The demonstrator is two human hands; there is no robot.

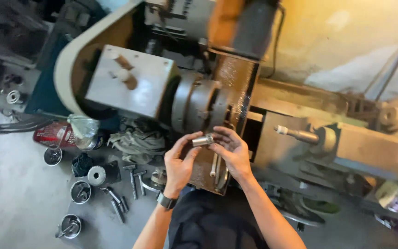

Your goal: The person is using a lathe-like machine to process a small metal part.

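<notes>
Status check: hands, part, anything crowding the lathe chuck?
Left hand and right hand both pinch small metal cylinder. Held just below lathe chuck, not in it. Tailstock centre off to the right, apart.

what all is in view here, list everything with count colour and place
lathe: one, grey and rust brown, across the top
chuck: one, dark grey, above the hands
tailstock: one, grey, at the right
metal cylinder: one, silver, between both hands
rag: one, grey-green, below the lathe head
small tins: three, silver, on the floor at the left
T-handle tools: a few, grey, on the floor
wristwatch: one, black, left wrist
left hand: grip on the cylinder
right hand: grip on the cylinder
</notes>
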